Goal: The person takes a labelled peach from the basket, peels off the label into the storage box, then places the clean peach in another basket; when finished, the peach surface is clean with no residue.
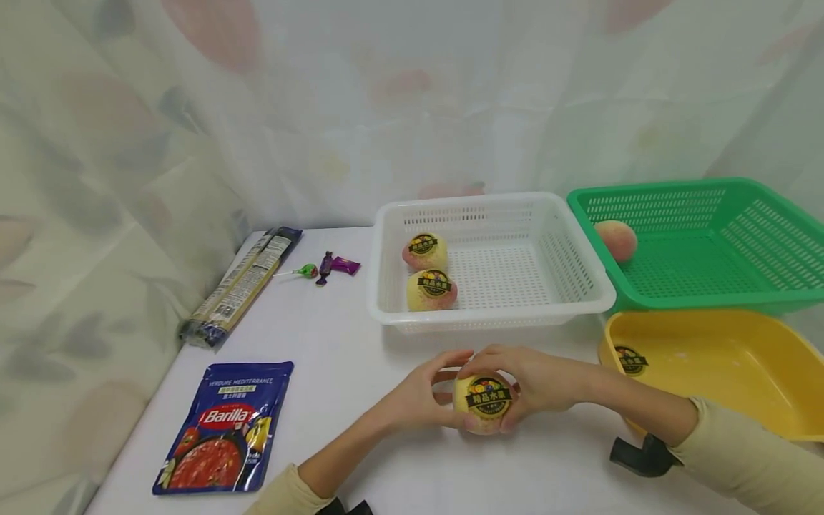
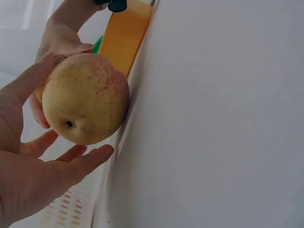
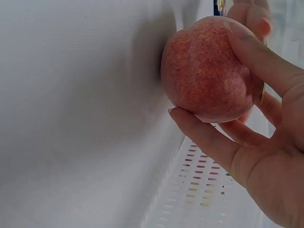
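A yellow-and-pink peach with a black fruit label is held between both hands, in front of the white basket. My left hand curves round its left side, the thumb on the peach near the bottom. From the other side, my right hand grips it between thumb and fingers. The left wrist view shows the yellowish side of the peach, with a small dark spot, above the spread left fingers. Its red side faces the right wrist view, with the right thumb on top. The label is mostly hidden there.
The white basket holds two labelled peaches. To its right, the green basket contains one pink peach. Below stands a yellow bin. At left lie a Barilla sauce pouch, a long packet, a lollipop and wrapped candies.
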